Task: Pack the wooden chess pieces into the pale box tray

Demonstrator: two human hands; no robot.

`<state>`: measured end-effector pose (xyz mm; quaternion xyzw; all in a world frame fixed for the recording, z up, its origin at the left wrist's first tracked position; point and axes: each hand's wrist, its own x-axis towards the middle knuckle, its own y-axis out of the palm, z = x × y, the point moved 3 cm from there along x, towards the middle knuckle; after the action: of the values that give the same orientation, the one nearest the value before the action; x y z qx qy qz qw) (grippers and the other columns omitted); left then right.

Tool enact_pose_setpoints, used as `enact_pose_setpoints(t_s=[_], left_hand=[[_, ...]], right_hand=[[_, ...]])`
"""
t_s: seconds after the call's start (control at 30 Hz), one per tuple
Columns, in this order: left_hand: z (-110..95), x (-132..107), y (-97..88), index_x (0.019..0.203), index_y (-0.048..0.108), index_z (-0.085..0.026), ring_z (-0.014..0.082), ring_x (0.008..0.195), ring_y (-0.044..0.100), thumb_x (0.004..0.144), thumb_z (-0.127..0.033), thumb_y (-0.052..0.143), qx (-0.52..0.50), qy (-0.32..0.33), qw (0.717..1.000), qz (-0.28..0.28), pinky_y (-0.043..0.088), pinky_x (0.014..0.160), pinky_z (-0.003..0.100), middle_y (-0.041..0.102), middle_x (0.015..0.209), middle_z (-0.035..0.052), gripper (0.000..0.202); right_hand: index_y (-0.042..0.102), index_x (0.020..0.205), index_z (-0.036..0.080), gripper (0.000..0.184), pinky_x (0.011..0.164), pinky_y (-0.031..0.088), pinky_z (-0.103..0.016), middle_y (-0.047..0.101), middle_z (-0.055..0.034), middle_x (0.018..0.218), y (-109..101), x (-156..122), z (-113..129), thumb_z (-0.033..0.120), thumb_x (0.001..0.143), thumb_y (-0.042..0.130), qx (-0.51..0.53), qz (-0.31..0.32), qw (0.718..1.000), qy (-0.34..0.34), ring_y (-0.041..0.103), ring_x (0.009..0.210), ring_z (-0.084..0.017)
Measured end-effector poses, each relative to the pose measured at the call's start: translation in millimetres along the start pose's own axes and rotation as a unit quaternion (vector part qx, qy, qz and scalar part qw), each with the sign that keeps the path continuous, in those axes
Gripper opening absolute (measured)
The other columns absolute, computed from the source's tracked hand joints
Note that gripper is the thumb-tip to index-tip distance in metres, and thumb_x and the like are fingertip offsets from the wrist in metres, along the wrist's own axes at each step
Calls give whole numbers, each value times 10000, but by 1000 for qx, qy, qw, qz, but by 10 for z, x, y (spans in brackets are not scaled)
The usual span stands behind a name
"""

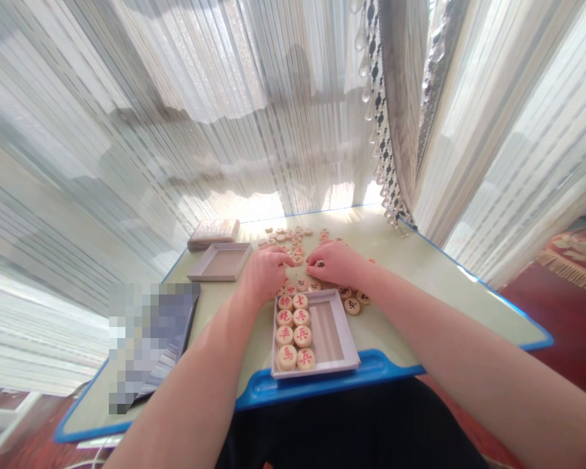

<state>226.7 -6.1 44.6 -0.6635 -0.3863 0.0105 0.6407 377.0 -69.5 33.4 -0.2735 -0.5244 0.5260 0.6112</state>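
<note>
A shallow white box (349,339) stands at the table's near edge, its left half holding two columns of round Chinese chess pieces (284,335) with red characters. Beyond it, loose pieces (301,284) with red or black characters lie scattered. My left hand (267,272) is over the pieces behind the box's left corner, index finger stretched out and nothing visible in its grasp. Opposite it, my right hand (339,264) has thumb and fingers closed around a black-marked chess piece (321,264). Several pieces near its wrist are partly hidden by the forearm.
An empty box lid (219,262) lies at the left, in front of a stacked flat box (213,232). A dark tablet-like object (170,345), partly pixelated, rests at the left edge. The table (439,293) has a raised blue rim; string curtains (273,130) hang behind it.
</note>
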Motion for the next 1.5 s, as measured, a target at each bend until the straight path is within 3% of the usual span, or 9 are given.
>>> enact_pose_setpoints(t_s=[0.47, 0.67, 0.8, 0.97, 1.07, 1.2, 1.3, 1.4, 1.5], left_hand=[[42, -14, -2, 886, 699, -194, 222, 917, 599, 784, -190, 439, 71, -33, 997, 27, 469, 847, 325, 688, 921, 62, 279], [12, -19, -28, 876, 695, -206, 209, 913, 596, 785, -199, 441, 61, -32, 997, 19, 467, 844, 311, 686, 911, 45, 269], [17, -19, -42, 999, 662, -208, 204, 935, 594, 796, -208, 442, 48, -39, 998, 4, 464, 859, 313, 690, 944, 38, 299], [92, -37, -16, 1078, 617, -194, 212, 928, 589, 772, -170, 459, 35, -52, 998, -26, 462, 873, 331, 690, 921, 28, 346], [97, -50, -50, 1084, 610, -172, 218, 1002, 559, 719, -98, 466, 60, -37, 995, -69, 411, 962, 356, 658, 1023, 56, 399], [-5, -92, -201, 1003, 632, -166, 221, 1042, 540, 695, -63, 459, 49, -20, 995, -85, 389, 989, 379, 638, 1042, 73, 368], [-129, -245, -344, 915, 642, -178, 214, 1025, 540, 731, -87, 457, 13, -13, 996, -91, 399, 977, 378, 642, 1014, 67, 276], [-227, -516, -411, 884, 636, -199, 205, 1006, 539, 775, -124, 459, -24, -10, 994, -104, 418, 950, 364, 644, 992, 55, 221], [-271, -782, -393, 854, 625, -190, 206, 982, 546, 806, -170, 458, -51, -40, 990, -125, 419, 943, 374, 645, 956, 61, 175]], right_hand=[[694, 793, 230, 125, 745, 435, -307, 679, -33, 764, 3, -14, -45, 292, 756, 591, -24, -1, 999, 27, 586, 839, -207], [667, 807, 219, 103, 781, 430, -316, 680, -26, 817, -117, -58, 103, 265, 757, 590, -1, -62, 998, -9, 571, 869, -205], [646, 896, 206, 160, 791, 432, -321, 680, -27, 886, -224, -100, 202, 266, 752, 609, 31, -109, 993, -37, 556, 894, -205], [644, 786, 201, 64, 801, 427, -324, 668, -32, 806, -234, -117, 217, 244, 741, 626, 33, -121, 990, -64, 555, 856, -199], [647, 785, 207, 58, 777, 437, -313, 667, -26, 788, -278, -144, 298, 241, 739, 637, 64, -131, 985, -90, 562, 838, -186], [657, 884, 213, 144, 707, 461, -291, 686, -21, 845, -387, -363, 557, 253, 747, 647, 141, -119, 978, -99, 578, 746, -152], [665, 821, 228, 96, 721, 471, -300, 693, -9, 798, -376, -692, 767, 305, 768, 641, 186, -119, 971, -97, 596, 743, -156], [657, 800, 240, 66, 773, 477, -330, 703, -10, 803, -271, -1018, 908, 294, 762, 648, 210, -162, 954, -138, 611, 740, -166], [661, 813, 248, 63, 778, 481, -355, 709, -23, 847, -152, -1206, 944, 263, 752, 653, 176, -229, 948, -132, 598, 773, -188]])
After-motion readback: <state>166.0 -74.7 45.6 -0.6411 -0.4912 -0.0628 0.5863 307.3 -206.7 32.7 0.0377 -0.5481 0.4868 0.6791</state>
